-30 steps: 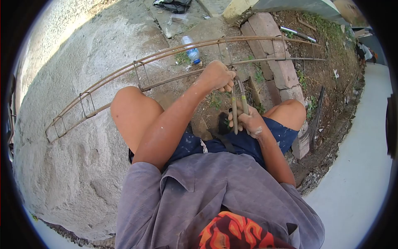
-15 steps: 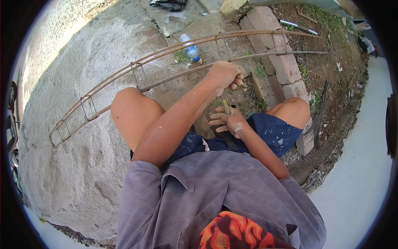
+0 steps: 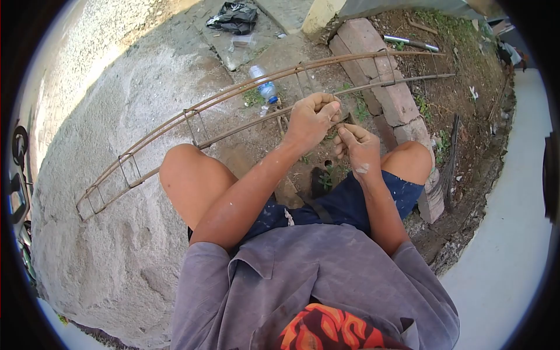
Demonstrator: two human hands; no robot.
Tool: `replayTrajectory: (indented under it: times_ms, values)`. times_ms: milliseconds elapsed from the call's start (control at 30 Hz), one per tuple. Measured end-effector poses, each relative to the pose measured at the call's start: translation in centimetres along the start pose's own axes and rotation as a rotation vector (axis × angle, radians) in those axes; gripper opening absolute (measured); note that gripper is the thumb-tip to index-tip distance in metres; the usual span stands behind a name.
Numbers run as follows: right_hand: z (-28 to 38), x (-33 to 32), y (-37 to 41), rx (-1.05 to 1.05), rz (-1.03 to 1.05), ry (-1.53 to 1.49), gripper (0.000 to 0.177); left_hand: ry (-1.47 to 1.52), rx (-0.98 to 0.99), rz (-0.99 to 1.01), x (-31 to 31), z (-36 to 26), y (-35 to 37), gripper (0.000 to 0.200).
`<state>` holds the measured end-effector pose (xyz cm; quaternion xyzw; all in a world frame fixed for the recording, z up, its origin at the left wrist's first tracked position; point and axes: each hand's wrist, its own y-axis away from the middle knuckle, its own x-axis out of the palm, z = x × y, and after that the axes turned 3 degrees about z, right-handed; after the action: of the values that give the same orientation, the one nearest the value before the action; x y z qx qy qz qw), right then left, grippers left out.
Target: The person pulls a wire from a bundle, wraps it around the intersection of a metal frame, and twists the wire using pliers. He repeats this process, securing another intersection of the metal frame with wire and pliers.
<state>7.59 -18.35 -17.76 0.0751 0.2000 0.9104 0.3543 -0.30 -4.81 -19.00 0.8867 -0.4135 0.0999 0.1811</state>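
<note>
My left hand (image 3: pixel 310 123) is closed, its thumb and fingers pinched together at the lower bar of a long rusty rebar frame (image 3: pixel 233 130). Just below and to its right, my right hand (image 3: pixel 363 149) is also closed in a pinch, fingertips almost touching those of the left. Whatever is between the fingers is too small or hidden to make out. Wire stirrups join the frame's bars, and it stretches across in front of my bent knees. A clear plastic bottle (image 3: pixel 266 92) with a blue cap lies beneath the bars.
Concrete blocks (image 3: pixel 392 93) lie under the frame's right end. A metal tube (image 3: pixel 411 42) rests on the soil behind them. A black plastic bag (image 3: pixel 233 18) is at the back. A rough grey sand-like heap (image 3: pixel 134 233) spreads on the left, and a pale wall (image 3: pixel 496 192) borders the right.
My right hand has risen towards the left one and closed into a pinch; the yellowish stick seen in it before is out of sight. The left hand has turned, its thumb now showing.
</note>
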Motion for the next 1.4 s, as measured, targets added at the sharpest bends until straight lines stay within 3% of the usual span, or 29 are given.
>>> replayTrajectory:
  times_ms: [67, 167, 267, 367, 467, 567, 600, 700, 767, 867, 1033, 1133, 1267, 1400]
  values:
    - [0.6, 0.0, -0.2, -0.002, -0.006, 0.139, 0.024, 0.019, 0.005, -0.026, -0.3, -0.8, 0.0, 0.017]
    - [0.6, 0.4, -0.5, -0.15, -0.05, 0.092, 0.021, 0.085, -0.049, -0.04, -0.8, -1.1, -0.5, 0.018]
    - [0.8, 0.0, -1.0, -0.129, 0.002, 0.198, 0.021, 0.105, -0.005, 0.005, -1.3, -1.0, -1.0, 0.017]
    - [1.0, -0.1, -1.6, -0.167, 0.06, 0.508, 0.021, -0.082, 0.052, 0.022, -1.3, -1.2, -0.7, 0.016]
    - [1.7, 0.0, -2.4, -0.061, 0.093, 0.463, 0.02, -0.112, 0.079, -0.002, -1.5, -1.2, -0.7, 0.015]
    - [3.1, 0.3, -2.2, -0.149, -0.007, 0.196, 0.018, -0.035, 0.057, 0.05, -2.7, -2.7, -1.3, 0.022]
    - [3.6, -0.1, -2.5, -0.141, -0.077, 0.198, 0.017, -0.185, 0.102, 0.003, -3.1, -3.3, -1.5, 0.026]
    - [5.0, -2.4, -4.8, -0.402, -0.179, 0.63, 0.018, -0.656, 0.259, -0.155, -5.5, -5.2, -4.0, 0.038]
    - [5.9, -2.7, -6.0, -0.385, -0.184, 0.772, 0.017, -0.99, 0.327, -0.333, -7.4, -3.8, -7.3, 0.042]
    - [7.1, -1.5, -8.1, -0.425, -0.209, 1.032, 0.017, -1.136, 0.034, -0.071, -9.0, -3.3, -10.6, 0.045]
    - [4.5, 1.5, -12.1, -0.635, -0.374, 1.338, 0.019, -1.136, -0.106, 0.049, -9.3, -4.8, -11.6, 0.05]
    - [4.0, 3.9, -14.2, -0.379, -0.211, 1.064, 0.019, -0.975, -0.233, 0.086, -9.3, -5.2, -11.7, 0.051]
    - [3.2, 5.5, -15.9, -0.28, -0.133, 0.853, 0.019, -0.731, -0.398, -0.005, -9.9, -5.3, -13.0, 0.046]
    - [2.9, 6.0, -15.9, -0.273, -0.129, 0.812, 0.017, -0.539, -0.341, -0.115, -9.8, -3.1, -14.7, 0.041]
